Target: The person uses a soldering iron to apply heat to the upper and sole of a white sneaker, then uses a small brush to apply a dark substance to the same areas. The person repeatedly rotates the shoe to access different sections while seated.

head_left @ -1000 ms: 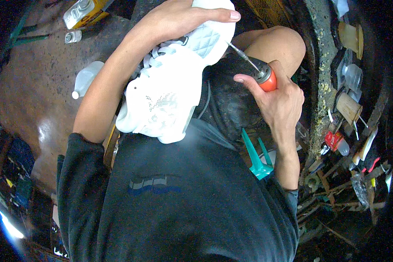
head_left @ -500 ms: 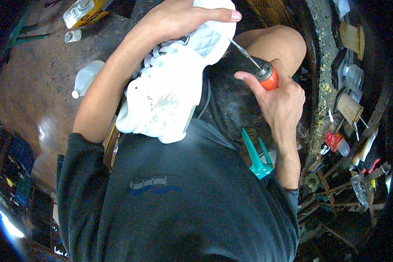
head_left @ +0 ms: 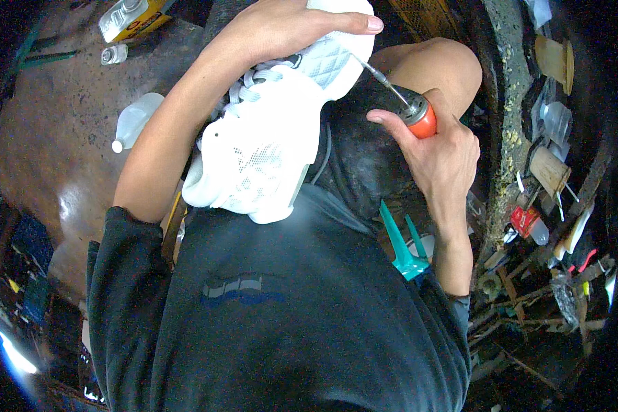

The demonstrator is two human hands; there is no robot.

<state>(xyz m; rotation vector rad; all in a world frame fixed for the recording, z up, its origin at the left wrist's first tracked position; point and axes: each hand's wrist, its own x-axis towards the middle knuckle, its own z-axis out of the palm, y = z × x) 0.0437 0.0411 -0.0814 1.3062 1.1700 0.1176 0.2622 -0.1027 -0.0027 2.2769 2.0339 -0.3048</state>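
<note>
A white mesh sneaker rests over my lap, its heel pointing toward my chest. My left hand grips its front end from above, fingers wrapped over the toe. In my right hand is an awl with an orange handle; its thin metal shaft angles up-left and its tip touches the sneaker's toe edge.
A teal plastic tool lies beside my right forearm. A clear plastic bottle and a yellow can sit on the brown floor at left. A cluttered workbench with tools, small containers and glue residue runs along the right.
The awl tip has moved up to the sneaker's toe edge, and my right hand shifted slightly toward the shoe. The left hand keeps its hold.
</note>
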